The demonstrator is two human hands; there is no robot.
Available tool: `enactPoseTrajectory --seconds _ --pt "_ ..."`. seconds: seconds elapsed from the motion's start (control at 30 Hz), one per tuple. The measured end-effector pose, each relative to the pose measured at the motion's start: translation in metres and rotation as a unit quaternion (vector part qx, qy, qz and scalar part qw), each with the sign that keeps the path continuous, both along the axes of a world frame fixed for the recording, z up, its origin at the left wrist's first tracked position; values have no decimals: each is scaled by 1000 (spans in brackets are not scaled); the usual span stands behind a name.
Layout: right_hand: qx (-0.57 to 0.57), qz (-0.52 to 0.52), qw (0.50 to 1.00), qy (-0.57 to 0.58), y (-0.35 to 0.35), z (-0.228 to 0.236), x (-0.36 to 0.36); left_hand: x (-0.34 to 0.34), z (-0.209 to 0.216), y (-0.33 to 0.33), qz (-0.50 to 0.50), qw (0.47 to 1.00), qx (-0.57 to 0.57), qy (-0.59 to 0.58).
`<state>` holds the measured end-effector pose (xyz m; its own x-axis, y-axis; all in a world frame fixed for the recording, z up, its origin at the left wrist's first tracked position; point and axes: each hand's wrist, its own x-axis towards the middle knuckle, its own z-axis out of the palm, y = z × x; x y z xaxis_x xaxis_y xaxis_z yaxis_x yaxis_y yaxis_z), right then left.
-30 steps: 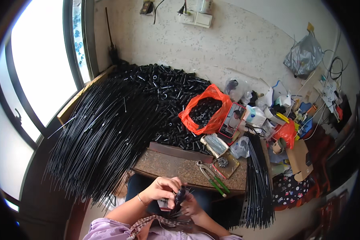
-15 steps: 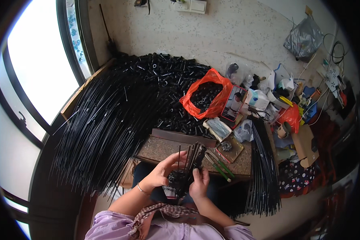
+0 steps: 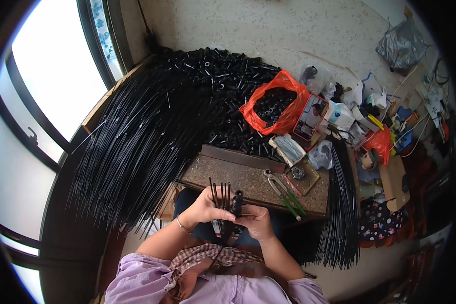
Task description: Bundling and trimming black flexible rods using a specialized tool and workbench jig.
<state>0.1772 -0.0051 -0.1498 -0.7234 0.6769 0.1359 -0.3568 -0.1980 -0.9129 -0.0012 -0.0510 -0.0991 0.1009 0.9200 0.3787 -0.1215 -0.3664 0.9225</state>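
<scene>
Fingers of the left hand (image 3: 206,206) curl tight around a small bundle of thin black rods (image 3: 221,195), the thumb pressed across them — closed on the bundle, no gap showing. The rods are slim, straight and dark, fanned slightly at their tips, which point toward 12 o'clock above the fist; their lower ends run down toward 6 o'clock between the wrists and over the lap.

At 3 o'clock from that fist, touching it, the right hand (image 3: 257,220) pinches a short black tube (image 3: 236,200) that stands nearly upright, its rounded top just beside the rod tips. Thumb and forefinger are shut on the tube's lower part; the other fingers are folded under, and how they lie cannot be made out.

Both hands hang just in front of a low brown bench (image 3: 248,178) — at its near edge, around the centre of the view. On the bench, toward 2 o'clock from the hands, lie green-handled pliers (image 3: 283,191) and a small tray (image 3: 301,175) with dark bits in it. Beyond the bench at 12 o'clock spreads a heap of short black tubes (image 3: 223,86), with an orange bag (image 3: 276,104) of more of them at 1 o'clock. A great sheaf of long black rods (image 3: 137,147) sweeps across the floor at 10 o'clock, and a narrower sheaf (image 3: 342,202) lies at 3 o'clock.
</scene>
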Motion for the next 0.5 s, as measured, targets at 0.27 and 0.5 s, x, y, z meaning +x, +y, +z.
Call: enactPoseTrajectory --seconds 0.27,0.5 --pt "30 -161 986 19 3 1 -8 8 -40 -9 6 999 -27 46" --pt "60 -232 971 13 6 -8 -23 62 -99 -36 262 914 -13 309"
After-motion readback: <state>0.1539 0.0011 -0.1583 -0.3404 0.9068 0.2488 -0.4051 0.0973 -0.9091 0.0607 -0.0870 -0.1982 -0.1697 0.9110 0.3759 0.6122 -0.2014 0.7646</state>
